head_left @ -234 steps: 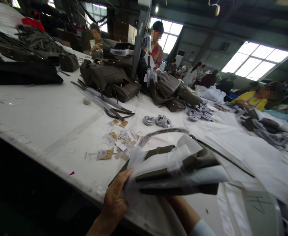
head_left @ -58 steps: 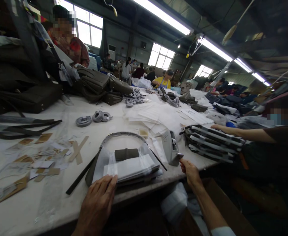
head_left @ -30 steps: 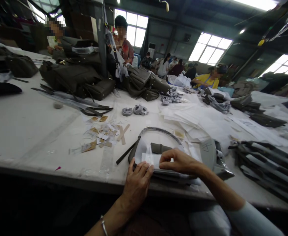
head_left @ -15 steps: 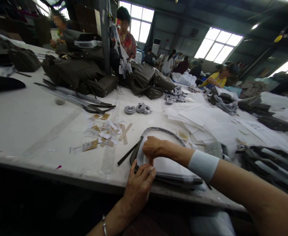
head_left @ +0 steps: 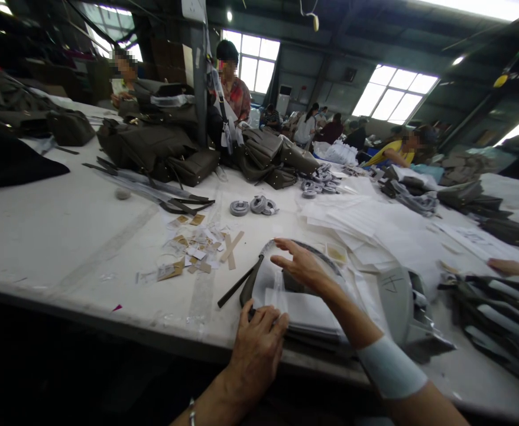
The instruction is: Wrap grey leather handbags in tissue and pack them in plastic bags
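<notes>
A dark bag [head_left: 247, 288] lies flat at the table's near edge, with white paper [head_left: 308, 310] over it. Its curved handle, wrapped in clear film [head_left: 266, 247], arches away from me. My left hand [head_left: 262, 337] grips the bag's near left edge, fingers bent and close together; what lies under the fingertips is hidden. Over the upper part of the bag hovers my right hand [head_left: 301, 266], open, thumb and fingers apart, with nothing in it. Right of the bag stands a grey tape dispenser [head_left: 395, 299] with a handwritten mark.
Paper tags and scraps [head_left: 197, 248] lie left of the bag, with rolled grey straps [head_left: 257, 206] beyond. Dark bags [head_left: 153, 148] are piled farther back by a post [head_left: 200, 77]. White sheets [head_left: 366, 231] spread rightward. Another person's hand [head_left: 505, 267] reaches in near dark wrapped pieces [head_left: 494, 319].
My right hand has lifted off the paper and opened, its fingers spreading. The left hand stays at the bag's edge. Another person's hand has appeared at right, and the view has shifted slightly.
</notes>
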A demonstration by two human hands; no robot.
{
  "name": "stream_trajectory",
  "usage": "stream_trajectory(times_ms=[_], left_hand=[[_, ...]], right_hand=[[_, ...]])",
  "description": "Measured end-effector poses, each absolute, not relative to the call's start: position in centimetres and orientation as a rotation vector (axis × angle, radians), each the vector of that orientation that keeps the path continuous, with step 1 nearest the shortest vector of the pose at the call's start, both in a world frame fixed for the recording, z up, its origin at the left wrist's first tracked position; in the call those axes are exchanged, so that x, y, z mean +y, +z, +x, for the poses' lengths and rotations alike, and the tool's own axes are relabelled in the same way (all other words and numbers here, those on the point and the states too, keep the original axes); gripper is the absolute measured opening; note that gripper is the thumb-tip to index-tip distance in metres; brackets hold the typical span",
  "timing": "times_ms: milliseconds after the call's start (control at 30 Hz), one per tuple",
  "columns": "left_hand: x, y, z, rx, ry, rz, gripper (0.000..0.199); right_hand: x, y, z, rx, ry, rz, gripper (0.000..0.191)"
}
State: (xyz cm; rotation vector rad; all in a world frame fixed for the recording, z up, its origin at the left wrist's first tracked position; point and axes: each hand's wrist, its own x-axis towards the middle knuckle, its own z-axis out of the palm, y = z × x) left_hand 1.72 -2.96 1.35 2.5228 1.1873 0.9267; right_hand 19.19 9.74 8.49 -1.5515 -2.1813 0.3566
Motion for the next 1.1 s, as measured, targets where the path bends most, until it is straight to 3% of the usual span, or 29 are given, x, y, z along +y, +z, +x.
stream_trajectory(times_ms=[167,300,567,733,900,1100], left_hand=[[-3.5,0.4,1.6,1.027,0.926,2.619,0.046],[-2.6,-0.1,0.6,0.848,0.994,2.698,0.037],[3.9,6.3,-3.8,1.027,0.902,2.354,0.032],[10.7,5.3,-5.1,1.361,0.531,2.426,0.031],[14.5,3.2,-4.1,1.357,0.268,2.566,0.017],[22.5,3.6,-0.7,1.575,0.497,2.669,0.043]], right_hand=[[7.1,3.6,15.7,-2.22,0.285,-1.4,0.05],[6.4,1.6,14.8,-2.381,0.206,-1.371,0.053],[7.0,1.4,14.9,-2.422,0.217,-1.413,0.054],[7.0,0.8,15.0,-2.361,0.228,-1.411,0.056],[7.1,0.8,15.3,-2.315,0.291,-1.399,0.056],[7.0,1.1,15.0,-2.266,0.375,-1.429,0.055]])
